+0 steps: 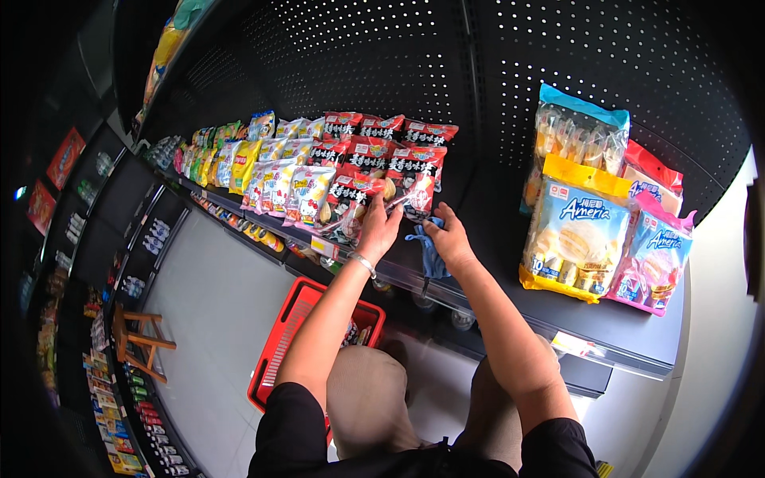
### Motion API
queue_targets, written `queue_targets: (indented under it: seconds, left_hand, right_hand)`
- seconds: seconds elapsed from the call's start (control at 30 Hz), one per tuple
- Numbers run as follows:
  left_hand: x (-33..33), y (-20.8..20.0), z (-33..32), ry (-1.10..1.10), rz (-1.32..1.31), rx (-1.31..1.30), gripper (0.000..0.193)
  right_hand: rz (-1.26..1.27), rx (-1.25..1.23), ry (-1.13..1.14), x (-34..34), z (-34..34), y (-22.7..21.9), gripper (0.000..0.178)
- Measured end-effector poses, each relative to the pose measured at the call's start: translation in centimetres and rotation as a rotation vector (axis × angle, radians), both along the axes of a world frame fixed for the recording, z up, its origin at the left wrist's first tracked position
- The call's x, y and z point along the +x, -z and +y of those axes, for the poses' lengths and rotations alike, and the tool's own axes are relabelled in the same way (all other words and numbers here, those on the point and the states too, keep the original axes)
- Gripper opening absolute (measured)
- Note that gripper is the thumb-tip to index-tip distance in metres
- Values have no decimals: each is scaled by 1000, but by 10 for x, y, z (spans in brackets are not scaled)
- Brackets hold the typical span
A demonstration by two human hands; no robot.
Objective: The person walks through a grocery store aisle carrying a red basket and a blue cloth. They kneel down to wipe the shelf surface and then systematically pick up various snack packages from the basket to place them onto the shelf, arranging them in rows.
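Observation:
My left hand (380,229) reaches onto the shelf, its fingers apart and resting against a black-and-red snack bag (347,201) in the front row. Another black-and-red bag (418,191) stands just right of those fingers, with more of the same kind in rows behind. In my right hand (453,239) a crumpled blue cloth (431,253) is gripped near the shelf's front edge, and part of it hangs below the fingers. White snack bags (275,185) and yellow snack bags (245,166) continue the row to the left.
Large yellow (575,231) and pink (652,253) packages stand at the right end of the black shelf (486,219). Below on the floor sits a red shopping basket (280,338) with packages inside. A wooden stool (142,344) and stocked shelving (143,390) are at the left.

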State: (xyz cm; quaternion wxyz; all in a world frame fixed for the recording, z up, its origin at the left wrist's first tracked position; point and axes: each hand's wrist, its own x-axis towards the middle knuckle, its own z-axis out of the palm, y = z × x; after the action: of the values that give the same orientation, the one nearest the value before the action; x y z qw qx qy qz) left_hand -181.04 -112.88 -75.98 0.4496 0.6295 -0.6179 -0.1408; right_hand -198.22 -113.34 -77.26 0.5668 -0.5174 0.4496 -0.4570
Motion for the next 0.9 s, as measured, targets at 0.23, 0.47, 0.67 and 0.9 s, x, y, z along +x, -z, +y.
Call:
queue_targets:
  seconds: [0.23,0.47,0.67,0.9]
  left_hand:
    - [4,25,0,-18,156,-6,59]
    - [-14,13,19,37,-40,-130,27]
    - [-13,4,28,167,93,36,32]
    - [5,-31,37,198,524,-111,42]
  right_hand:
    - [212,12,179,7,1,6,87]
    - [431,-43,152,-9,11,-12,65]
    - [296,-51,240,-15,6,-8,54]
    - [-42,-342,-94,-12,16,-30,35]
